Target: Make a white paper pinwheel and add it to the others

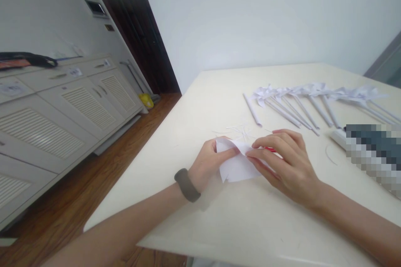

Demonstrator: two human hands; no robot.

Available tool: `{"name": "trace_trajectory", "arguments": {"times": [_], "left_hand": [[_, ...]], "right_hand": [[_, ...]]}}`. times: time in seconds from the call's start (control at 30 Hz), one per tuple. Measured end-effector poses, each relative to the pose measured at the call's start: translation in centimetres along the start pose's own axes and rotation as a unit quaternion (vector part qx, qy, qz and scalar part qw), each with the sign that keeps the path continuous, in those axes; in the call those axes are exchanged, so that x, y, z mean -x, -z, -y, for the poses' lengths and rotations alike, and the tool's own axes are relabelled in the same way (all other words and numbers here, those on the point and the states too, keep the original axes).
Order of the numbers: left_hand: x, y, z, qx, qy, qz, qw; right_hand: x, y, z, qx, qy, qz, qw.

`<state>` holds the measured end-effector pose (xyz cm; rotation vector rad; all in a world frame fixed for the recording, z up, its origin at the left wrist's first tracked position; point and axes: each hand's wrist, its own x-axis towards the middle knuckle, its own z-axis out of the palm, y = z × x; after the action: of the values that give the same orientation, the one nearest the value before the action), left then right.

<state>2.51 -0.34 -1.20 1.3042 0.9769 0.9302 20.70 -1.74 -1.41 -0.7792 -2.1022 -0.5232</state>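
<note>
Just then both hands met over a small white sheet of folded paper (pixel 235 167) that lay flat on the cream-coloured tabletop (pixel 219 217), directly between them. The left hand (pixel 208 160) — a dark grey band (pixel 187 185) on its wrist — pinched the sheet's upper left corner between thumb and fingers, lifting that corner slightly off the surface. The right hand (pixel 283 162) lay over the sheet's right side, its fingertips pressing a fold near the top edge where they nearly touched the left thumb; it was curled and grasping the paper rather than lying slack. Under the right hand's fingers a small red object (pixel 270 149) peeked out, too hidden to identify. Just beyond the hands a few thin white paper slivers (pixel 241 131) lay scattered on the table. Farther off, beyond the right hand, a row of white paper pinwheels on rolled paper sticks (pixel 300 100) was spread out side by side, and one bare rolled white paper stick (pixel 252 109) lay apart at the row's left end. To the right of the right hand a white flat object (pixel 338 137) lay partly behind a blurred patch. Well off beyond the left hand, past the table's edge, stood white louvred cabinets (pixel 62 112) on a brown wooden floor (pixel 94 183).
</note>
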Motion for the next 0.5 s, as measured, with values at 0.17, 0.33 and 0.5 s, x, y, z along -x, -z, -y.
{"name": "trace_trajectory", "arguments": {"times": [0.17, 0.33, 0.5], "left_hand": [[-0.02, 0.20, -0.28, -0.013, 0.032, 0.015, 0.999], [-0.21, 0.57, -0.57, -0.019, 0.040, 0.044, 0.998], [-0.30, 0.47, -0.80, -0.012, 0.032, 0.045, 0.998]], "right_hand": [[-0.04, -0.40, -0.70, 0.012, -0.017, -0.004, 1.000], [-0.25, -0.22, -0.76, 0.014, -0.039, -0.016, 0.999], [-0.24, -0.51, -0.43, 0.002, -0.053, -0.016, 0.998]]}}
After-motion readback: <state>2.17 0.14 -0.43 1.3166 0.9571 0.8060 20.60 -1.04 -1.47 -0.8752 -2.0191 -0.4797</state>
